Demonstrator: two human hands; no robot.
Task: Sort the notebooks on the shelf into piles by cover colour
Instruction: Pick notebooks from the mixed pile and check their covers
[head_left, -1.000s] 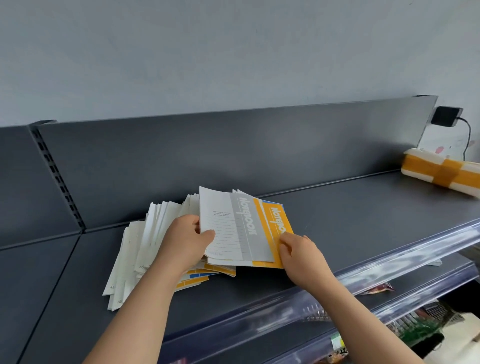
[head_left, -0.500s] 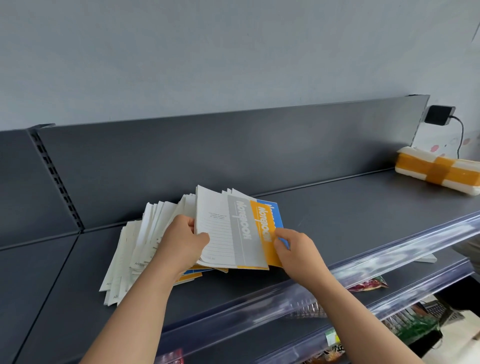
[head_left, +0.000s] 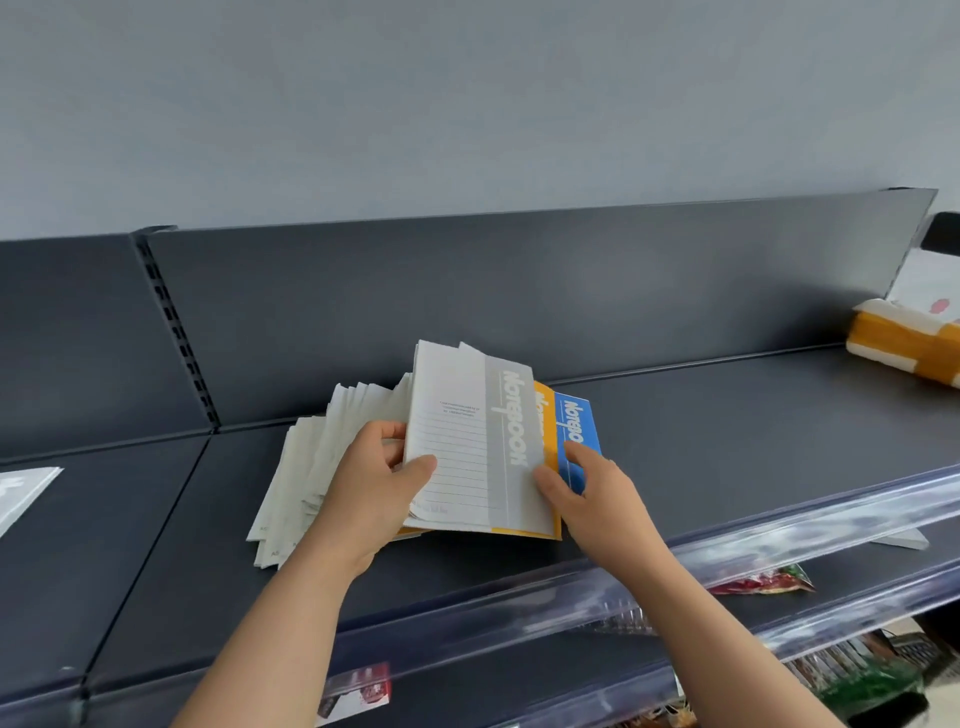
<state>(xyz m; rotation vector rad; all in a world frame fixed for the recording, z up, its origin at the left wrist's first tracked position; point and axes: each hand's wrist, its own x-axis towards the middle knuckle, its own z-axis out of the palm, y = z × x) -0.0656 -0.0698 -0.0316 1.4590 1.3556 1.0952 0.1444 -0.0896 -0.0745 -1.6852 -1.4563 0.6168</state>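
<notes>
Shelf (head_left: 727, 441) dark grey; perhaps snacks (head_left: 763, 582) below.

Looking like shop, retail aisle. Dark metal gondola shelf (head_left: 727, 441) w/ back panel (head_left: 519, 291) running across mid frame; slotted upright (head_left: 176, 332) showing at left. Clear plastic price rail (head_left: 779, 545) lining front edge, lower right. Tiers below holding packaged goods (head_left: 763, 582), bottom right; printed tag (head_left: 358, 691) hanging bottom centre. Many alike notebooks (head_left: 467, 441) lying fanned, centre.
</notes>
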